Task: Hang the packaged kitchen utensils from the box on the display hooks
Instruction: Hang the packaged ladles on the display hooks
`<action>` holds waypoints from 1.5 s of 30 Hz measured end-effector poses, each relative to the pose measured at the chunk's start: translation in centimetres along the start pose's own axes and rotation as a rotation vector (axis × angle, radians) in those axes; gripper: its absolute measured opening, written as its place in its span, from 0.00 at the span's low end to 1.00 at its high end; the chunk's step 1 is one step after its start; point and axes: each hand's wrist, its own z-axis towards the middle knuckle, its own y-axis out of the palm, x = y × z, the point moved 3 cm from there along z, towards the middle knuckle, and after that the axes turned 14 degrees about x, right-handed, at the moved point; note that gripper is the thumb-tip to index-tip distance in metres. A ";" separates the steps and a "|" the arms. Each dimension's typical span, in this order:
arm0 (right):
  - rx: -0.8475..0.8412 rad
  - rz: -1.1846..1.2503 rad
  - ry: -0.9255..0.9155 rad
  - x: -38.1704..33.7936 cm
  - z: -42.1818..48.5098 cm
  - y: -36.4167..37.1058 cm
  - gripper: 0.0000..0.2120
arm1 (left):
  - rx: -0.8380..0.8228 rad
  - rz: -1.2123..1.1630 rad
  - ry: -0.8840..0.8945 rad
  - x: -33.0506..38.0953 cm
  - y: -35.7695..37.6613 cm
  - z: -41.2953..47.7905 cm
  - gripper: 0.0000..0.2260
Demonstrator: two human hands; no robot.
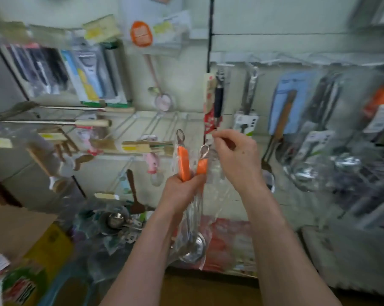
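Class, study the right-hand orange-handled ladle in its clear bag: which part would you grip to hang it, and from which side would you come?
Pinch the orange-handled ladle just under its metal hanging loop, coming from the right. It stands upright, bowl down; the left hand wraps the lower handle and a second ladle crowds its left, leaving only top and right free.

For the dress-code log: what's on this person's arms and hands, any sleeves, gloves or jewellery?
The left forearm and right forearm are bare down to the frame's edge: no sleeves show. The left grip and right grip wear no gloves; no watch, bracelet or ring is visible, though the picture is somewhat blurred.
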 end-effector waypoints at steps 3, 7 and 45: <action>0.059 0.055 0.082 1.6 0.9 -4.1 0.07 | -0.059 -0.015 0.002 0.4 3.7 -2.1 0.08; 0.123 0.124 0.195 3.2 1.2 -9.0 0.10 | -0.151 -0.032 0.023 0.8 7.8 -4.7 0.08; 0.309 -0.154 0.206 11.8 16.7 -17.4 0.05 | -0.597 -0.061 0.025 6.4 30.9 0.6 0.15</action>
